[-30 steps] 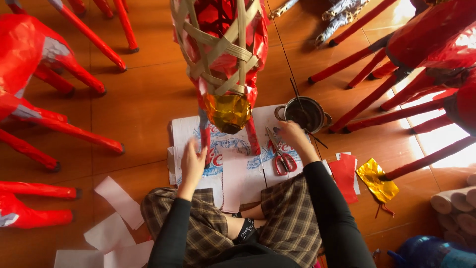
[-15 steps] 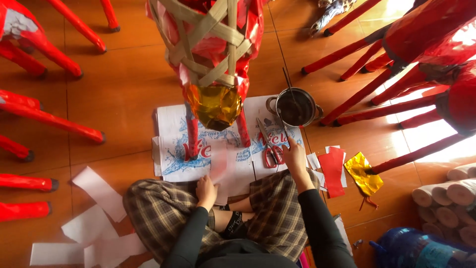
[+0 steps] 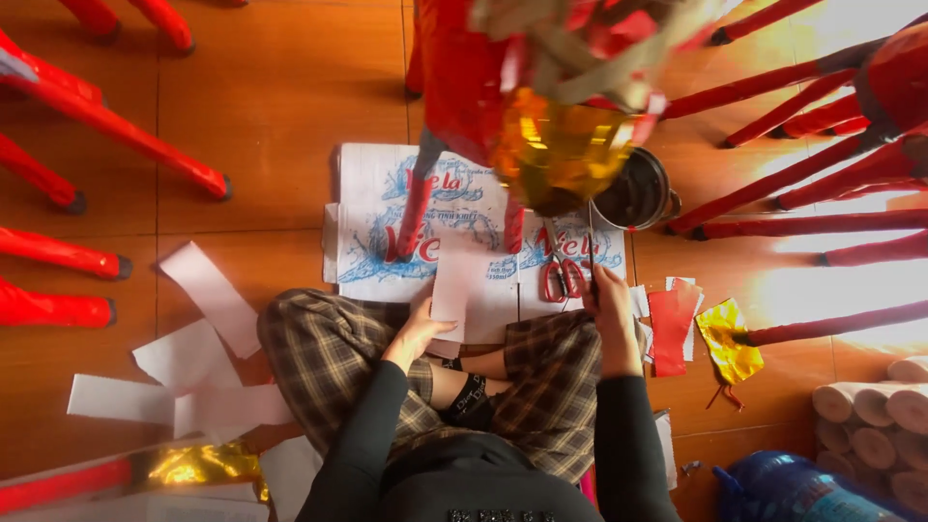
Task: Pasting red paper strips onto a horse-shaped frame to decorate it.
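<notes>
Paper strip (image 3: 452,290) lies on the printed sheets (image 3: 372,242) above the lap, clamped in the left hand (image 3: 418,327) grip. Right hand (image 3: 613,302) grip is closed on a thin dark stick (image 3: 593,259), just beside the scissors (image 3: 561,274).

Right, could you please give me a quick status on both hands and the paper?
Left hand holds pale pink paper strip over the lap. Right hand holds thin dark stick, beside red-handled scissors. Red-and-gold figure hangs close above the mat, blurred.

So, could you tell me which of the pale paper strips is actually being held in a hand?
The pale strip over the printed sheet, gripped by the left hand; the other white strips lie loose on the floor.
</notes>
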